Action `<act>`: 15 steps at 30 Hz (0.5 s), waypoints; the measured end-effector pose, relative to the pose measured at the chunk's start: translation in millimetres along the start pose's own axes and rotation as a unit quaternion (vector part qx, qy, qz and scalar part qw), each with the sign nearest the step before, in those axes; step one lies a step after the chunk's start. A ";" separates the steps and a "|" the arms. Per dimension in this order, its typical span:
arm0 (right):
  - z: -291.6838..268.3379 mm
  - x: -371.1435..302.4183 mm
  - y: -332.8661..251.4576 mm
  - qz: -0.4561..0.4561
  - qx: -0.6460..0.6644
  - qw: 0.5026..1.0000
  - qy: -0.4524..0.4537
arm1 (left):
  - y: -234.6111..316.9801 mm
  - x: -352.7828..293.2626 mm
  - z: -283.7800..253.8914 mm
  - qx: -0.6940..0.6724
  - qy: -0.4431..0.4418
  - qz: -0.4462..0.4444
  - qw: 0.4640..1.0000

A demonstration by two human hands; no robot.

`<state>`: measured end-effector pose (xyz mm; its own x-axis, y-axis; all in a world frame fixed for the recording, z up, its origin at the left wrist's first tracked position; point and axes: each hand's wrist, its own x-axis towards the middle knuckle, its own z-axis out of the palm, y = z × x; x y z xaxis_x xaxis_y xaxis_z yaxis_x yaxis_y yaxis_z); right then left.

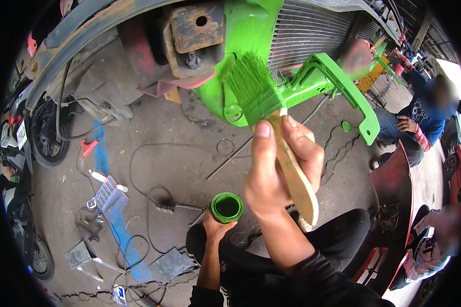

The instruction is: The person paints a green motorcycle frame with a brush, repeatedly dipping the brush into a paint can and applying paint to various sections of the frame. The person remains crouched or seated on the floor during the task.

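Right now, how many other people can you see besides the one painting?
2. One person in blue crouches at upper right, another in white sits at lower right. More may be hidden beyond the vehicle.

Motorbike wheel [48, 138], blue parts box [107, 193], 2 people nearby.

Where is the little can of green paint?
In the head view, the green paint can sits low and just left of centre, held in the left hand above the concrete floor, below the right hand gripping the paintbrush.
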<state>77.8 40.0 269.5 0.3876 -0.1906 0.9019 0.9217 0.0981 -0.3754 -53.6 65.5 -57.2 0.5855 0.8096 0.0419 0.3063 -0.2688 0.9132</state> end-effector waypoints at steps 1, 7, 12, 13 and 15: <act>5.5 -1.1 2.6 -0.006 -0.010 1.000 0.005 | -0.3 -0.2 0.1 -0.014 -0.004 -0.003 1.000; 19.1 -22.4 -3.5 0.009 -0.010 1.000 -0.020 | -31.8 3.8 7.5 -0.014 -0.031 -0.002 0.999; -12.1 -19.3 -10.0 -0.007 -0.015 0.996 -0.086 | -18.7 3.2 6.3 -0.018 -0.023 0.002 1.000; -14.4 -15.7 -10.1 -0.028 -0.015 0.996 -0.078 | -14.8 2.9 3.3 -0.020 -0.011 0.013 1.000; -12.2 -13.0 -5.9 -0.055 -0.006 0.996 -0.069 | -2.8 0.1 -1.6 -0.021 0.004 0.011 1.000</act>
<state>67.6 30.1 257.3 0.2783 -0.0642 0.9583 0.9591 0.0714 -0.2737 -55.6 67.2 -59.1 0.5858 0.8078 0.0659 0.2608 -0.2649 0.9283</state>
